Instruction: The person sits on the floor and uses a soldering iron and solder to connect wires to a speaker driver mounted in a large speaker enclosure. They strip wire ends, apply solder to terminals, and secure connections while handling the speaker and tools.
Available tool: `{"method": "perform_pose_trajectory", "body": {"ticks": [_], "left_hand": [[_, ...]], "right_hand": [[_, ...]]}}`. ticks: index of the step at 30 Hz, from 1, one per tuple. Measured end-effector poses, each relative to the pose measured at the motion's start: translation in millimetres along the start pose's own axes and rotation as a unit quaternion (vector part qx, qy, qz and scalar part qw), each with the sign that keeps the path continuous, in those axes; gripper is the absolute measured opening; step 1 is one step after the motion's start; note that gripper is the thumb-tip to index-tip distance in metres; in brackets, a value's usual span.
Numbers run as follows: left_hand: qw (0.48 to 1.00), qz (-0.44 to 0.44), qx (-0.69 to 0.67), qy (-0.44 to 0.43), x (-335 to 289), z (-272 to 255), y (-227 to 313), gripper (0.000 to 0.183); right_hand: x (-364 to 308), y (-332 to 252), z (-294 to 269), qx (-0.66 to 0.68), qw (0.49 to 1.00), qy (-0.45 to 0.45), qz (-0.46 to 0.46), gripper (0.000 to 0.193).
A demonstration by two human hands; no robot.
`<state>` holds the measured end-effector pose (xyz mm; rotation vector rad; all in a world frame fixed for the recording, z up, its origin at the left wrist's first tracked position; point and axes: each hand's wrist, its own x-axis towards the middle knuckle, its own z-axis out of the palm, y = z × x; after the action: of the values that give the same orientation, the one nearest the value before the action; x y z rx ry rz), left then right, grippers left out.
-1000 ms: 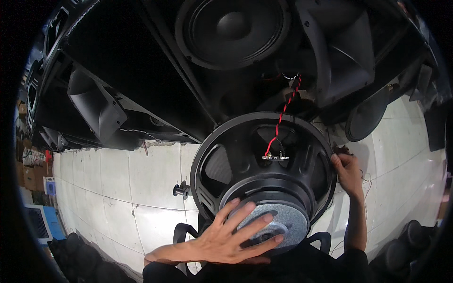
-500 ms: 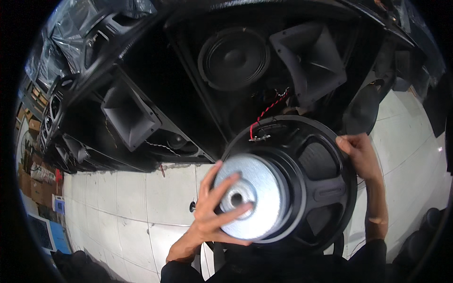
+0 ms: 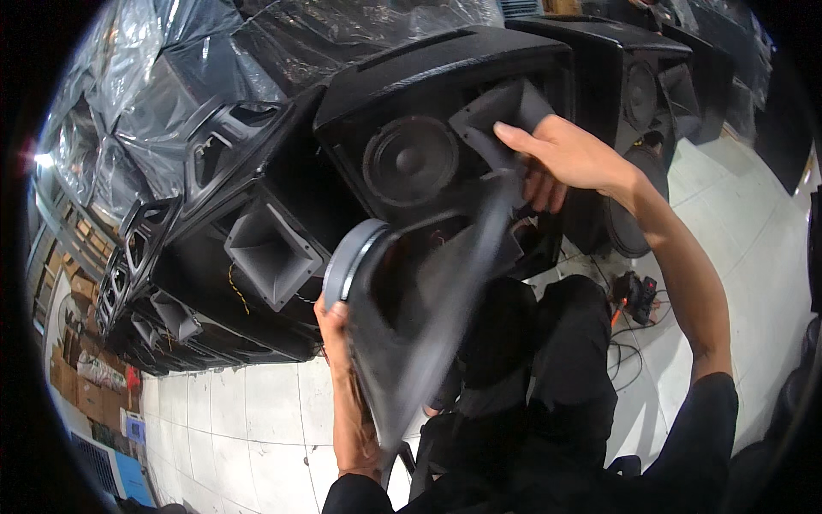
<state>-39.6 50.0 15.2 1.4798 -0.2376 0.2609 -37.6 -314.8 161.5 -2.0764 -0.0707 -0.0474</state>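
Between the person's hands, just over the lap, a big black woofer [image 3: 419, 313] stands tilted up on its edge, its rim blurred from where I stand. My worry is its heavy-looking magnet [image 3: 349, 265]: if the left hand's hold slipped there, the weight could swing the frame round and knock the rim or cone against the knees [image 3: 574, 343] or the cabinet in front.

The left hand [image 3: 334, 321] is closed against the magnet end, thumb laid along its side. The right hand [image 3: 569, 154] is up by the top of the rim, thumb spread well away from half-curled fingers; whether those fingers grip the rim, I can't tell.

Beyond the right thumb sits a grey horn flare [image 3: 479, 120], and left of it a smaller round speaker driver [image 3: 411, 161], both in the black cabinet [image 3: 428, 64]. Past the left hand, another horn [image 3: 272, 255] faces out of the next cabinet. Farthest off, beyond both hands, clear plastic sheeting [image 3: 128, 86] drapes over stacked dark shapes.
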Motion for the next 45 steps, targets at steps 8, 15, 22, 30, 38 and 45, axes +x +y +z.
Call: {"method": "perform_pose_trajectory", "body": {"ticks": [8, 15, 22, 30, 38, 45], "left_hand": [[0.960, -0.229, -0.137, 0.081, -42.6, -35.8, -105.6, 0.084], [0.883, -0.380, -0.243, 0.127, -109.6, -36.8, -190.1, 0.079], [0.818, -0.456, -0.319, 0.142, -148.8, -24.6, -230.8, 0.073], [0.763, -0.486, -0.419, 0.074, -150.7, 23.4, -271.7, 0.067], [0.665, -0.579, -0.460, 0.104, -162.7, 76.0, -261.9, 0.061], [0.549, -0.588, -0.575, 0.145, -160.3, 88.4, -291.0, 0.066]], "right_hand": [[2.3, 64.7, 21.5, -0.079, 0.954, 0.059, -0.284, 0.038], [12.0, 79.5, 71.7, 0.141, 0.977, 0.018, -0.161, 0.024], [29.8, 46.4, 103.2, 0.065, 0.982, 0.056, -0.166, 0.023], [45.1, 25.2, 113.9, -0.152, 0.966, 0.037, -0.205, 0.020], [53.8, 89.7, 124.7, -0.277, 0.827, 0.037, -0.488, 0.011], [17.9, 123.7, 136.3, -0.271, 0.912, -0.042, -0.306, 0.025]]}}
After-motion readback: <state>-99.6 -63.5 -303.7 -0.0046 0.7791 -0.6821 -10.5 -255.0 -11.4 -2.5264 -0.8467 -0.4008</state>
